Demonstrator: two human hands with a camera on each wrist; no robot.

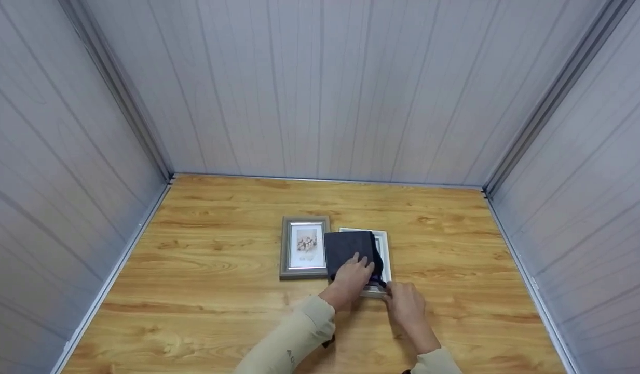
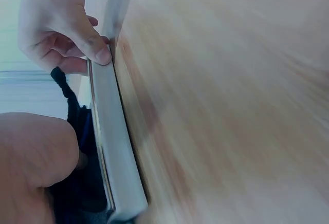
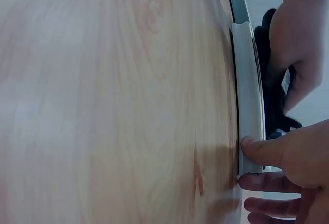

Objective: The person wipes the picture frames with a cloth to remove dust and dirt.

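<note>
A white picture frame (image 1: 386,259) lies on the wooden surface, its near side edge-on in both wrist views. Over most of it is spread a dark cloth (image 1: 345,244), which hides the frame's left part and overlaps the frame beside it. My left hand (image 1: 352,275) rests on top of the cloth with its fingers spread forward. At the near right corner, my right hand (image 1: 407,301) pinches the white frame, thumb (image 3: 257,149) on the outer side. A thin dark strip of the cloth hangs close to those fingers in the left wrist view.
Left of the white frame lies a grey-brown picture frame (image 1: 288,249) with a flower print. The wood-look surface (image 1: 205,291) is enclosed by pale panel walls (image 1: 320,93) at the back and both sides. A small black object (image 1: 328,341) shows beside the left sleeve.
</note>
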